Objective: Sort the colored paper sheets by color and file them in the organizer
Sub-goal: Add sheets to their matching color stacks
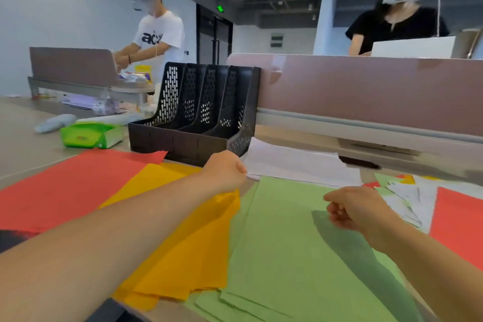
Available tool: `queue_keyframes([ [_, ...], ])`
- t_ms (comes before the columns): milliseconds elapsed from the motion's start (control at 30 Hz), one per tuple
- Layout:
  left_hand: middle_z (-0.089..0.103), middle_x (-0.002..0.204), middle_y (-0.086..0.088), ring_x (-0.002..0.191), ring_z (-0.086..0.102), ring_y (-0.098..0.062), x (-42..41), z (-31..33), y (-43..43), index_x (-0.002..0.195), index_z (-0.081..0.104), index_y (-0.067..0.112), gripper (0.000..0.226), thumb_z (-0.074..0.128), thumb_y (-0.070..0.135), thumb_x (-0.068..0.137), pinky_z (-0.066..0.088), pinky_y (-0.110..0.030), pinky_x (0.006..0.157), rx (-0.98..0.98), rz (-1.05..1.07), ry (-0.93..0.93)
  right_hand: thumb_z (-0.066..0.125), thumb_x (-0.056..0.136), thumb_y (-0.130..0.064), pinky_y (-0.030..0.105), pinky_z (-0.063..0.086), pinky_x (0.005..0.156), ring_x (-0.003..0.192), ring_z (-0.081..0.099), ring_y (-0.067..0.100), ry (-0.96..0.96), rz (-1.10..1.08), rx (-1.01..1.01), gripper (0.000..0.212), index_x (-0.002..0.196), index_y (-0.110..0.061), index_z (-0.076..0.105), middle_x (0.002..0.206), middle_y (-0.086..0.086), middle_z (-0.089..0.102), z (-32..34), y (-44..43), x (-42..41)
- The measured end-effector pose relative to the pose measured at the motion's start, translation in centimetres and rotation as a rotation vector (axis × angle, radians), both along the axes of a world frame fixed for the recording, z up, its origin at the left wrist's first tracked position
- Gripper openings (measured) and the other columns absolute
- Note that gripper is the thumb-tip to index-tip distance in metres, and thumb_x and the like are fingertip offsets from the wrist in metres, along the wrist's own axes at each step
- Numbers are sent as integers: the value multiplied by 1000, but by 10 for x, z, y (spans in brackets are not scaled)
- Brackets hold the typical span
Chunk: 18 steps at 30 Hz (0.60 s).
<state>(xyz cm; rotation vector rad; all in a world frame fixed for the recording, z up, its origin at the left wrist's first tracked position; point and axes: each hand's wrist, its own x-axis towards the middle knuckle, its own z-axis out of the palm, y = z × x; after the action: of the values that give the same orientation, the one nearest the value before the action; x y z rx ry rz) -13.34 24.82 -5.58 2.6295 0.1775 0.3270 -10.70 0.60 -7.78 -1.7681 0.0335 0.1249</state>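
The yellow sheets [183, 230] lay flat, touching the green sheets [282, 256] on their right, long axis running away from me toward the black file organizer [193, 112] just beyond. My left hand [224, 172] sat at their far corner, fingers curled and, as I judged, pinching it. My right hand [350, 209] hovered over the green, fingers curled on nothing.

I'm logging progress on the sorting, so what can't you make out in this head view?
Head view: left hand, fingers hidden behind its back, so any grip is unclear.
Head view: organizer, slot floors hidden by its front wall.
Head view: right red sheet, cut off by the frame edge.
Head view: white sheets, print too blurred to read.
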Motion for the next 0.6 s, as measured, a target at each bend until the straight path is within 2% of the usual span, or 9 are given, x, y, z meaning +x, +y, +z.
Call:
queue_keyframes([
  [67, 69, 115, 0, 111, 59, -16, 22, -4, -45, 105, 74, 13, 23, 56, 14, 90, 39, -20, 90, -16, -101, -23, 59, 87, -1, 24, 47, 44, 45, 48, 21, -124, -119, 12, 13, 74, 1, 62, 55, 11, 55, -4, -44, 8],
  [133, 69, 115, -1, 111, 59, -16, 44, -8, -91, 104, 73, 11, 23, 55, 11, 89, 38, -18, 88, -25, -192, -50, 58, 87, -2, 27, 41, 47, 44, 46, 22, -226, -225, 4, 18, 70, 1, 63, 53, 11, 55, -11, -91, 12],
  [267, 67, 112, -1, 101, 60, -17, 85, -22, -190, 102, 71, 15, 20, 55, 11, 91, 42, -21, 82, -86, -333, -60, 58, 85, -8, 32, 41, 52, 45, 49, 21, -323, -462, -222, 28, 58, -3, 63, 51, 10, 60, -21, -187, 15],
  [333, 65, 113, -3, 100, 59, -18, 101, -31, -237, 103, 69, 16, 19, 54, 16, 92, 43, -24, 81, -53, -410, -75, 56, 84, -12, 30, 43, 54, 48, 55, 22, -392, -596, -387, 26, 60, -8, 64, 54, 7, 63, -23, -228, 16],
  [367, 63, 116, -3, 103, 57, -18, 107, -35, -257, 107, 67, 16, 20, 53, 21, 93, 42, -24, 83, -16, -453, -85, 55, 85, -14, 29, 42, 56, 55, 58, 24, -422, -654, -491, 23, 64, -10, 64, 60, 7, 65, -23, -246, 16],
  [433, 57, 120, -2, 111, 53, -19, 114, -47, -289, 112, 63, 21, 25, 52, 33, 93, 42, -28, 92, 40, -515, -114, 56, 86, -22, 32, 42, 70, 82, 61, 27, -436, -758, -653, 17, 81, -12, 68, 83, 6, 68, -26, -277, 19],
  [467, 56, 121, -1, 114, 51, -19, 117, -53, -301, 114, 62, 22, 30, 51, 40, 92, 42, -31, 97, 52, -527, -129, 57, 87, -30, 34, 44, 80, 96, 60, 28, -394, -787, -707, 23, 95, -12, 68, 98, 7, 68, -29, -291, 21],
  [533, 54, 124, 0, 119, 48, -18, 118, -65, -314, 120, 58, 23, 40, 48, 49, 92, 40, -35, 102, 71, -536, -129, 52, 87, -49, 41, 42, 96, 114, 53, 33, -178, -768, -838, 52, 118, -8, 60, 121, 15, 60, -38, -314, 26],
  [600, 50, 131, 2, 124, 45, -16, 119, -72, -314, 128, 53, 24, 52, 46, 58, 89, 37, -35, 106, 78, -550, -85, 38, 84, -65, 42, 42, 96, 114, 52, 34, 47, -630, -1057, 66, 114, -9, 57, 120, 17, 59, -48, -324, 29],
])
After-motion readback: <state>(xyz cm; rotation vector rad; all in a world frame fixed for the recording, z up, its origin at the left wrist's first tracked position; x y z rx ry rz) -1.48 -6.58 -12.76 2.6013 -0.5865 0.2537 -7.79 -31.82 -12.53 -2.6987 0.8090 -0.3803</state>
